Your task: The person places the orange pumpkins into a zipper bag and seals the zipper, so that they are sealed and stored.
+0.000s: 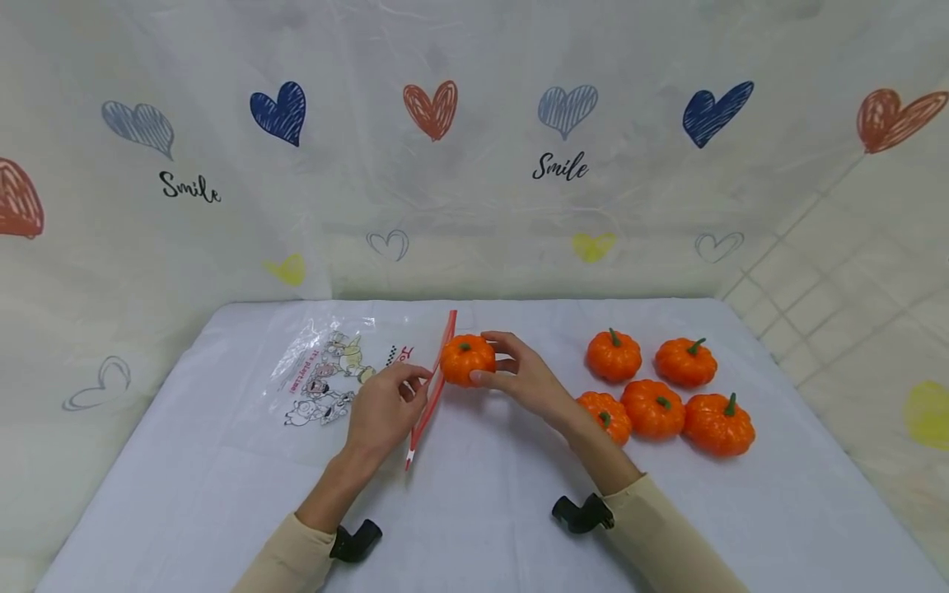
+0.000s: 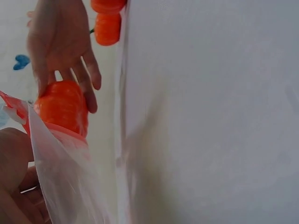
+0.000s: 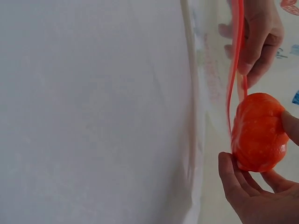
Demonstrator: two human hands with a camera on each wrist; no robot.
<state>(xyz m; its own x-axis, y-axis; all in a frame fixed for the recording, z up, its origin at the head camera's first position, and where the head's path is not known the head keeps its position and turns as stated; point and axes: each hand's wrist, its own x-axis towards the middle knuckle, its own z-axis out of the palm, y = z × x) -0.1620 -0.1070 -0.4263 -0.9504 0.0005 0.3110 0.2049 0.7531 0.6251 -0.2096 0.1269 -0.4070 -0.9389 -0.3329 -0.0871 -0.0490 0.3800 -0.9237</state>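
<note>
Orange and glossy, the held pumpkin (image 1: 468,360) is just below the centre of the head view, at the red edge (image 1: 423,422) of the clear bag (image 1: 341,383); the right hand (image 1: 522,375) clasps it in a fingertip-and-thumb grip, and the left hand (image 1: 385,410) pinches that edge. From my end, I judge the limp film could sag and snag the pumpkin if the left fingers let the mouth narrow. I also worry it could slip from that fingertip hold and roll over the tabletop (image 1: 504,511) toward the five other pumpkins (image 1: 652,409) at right.
</note>
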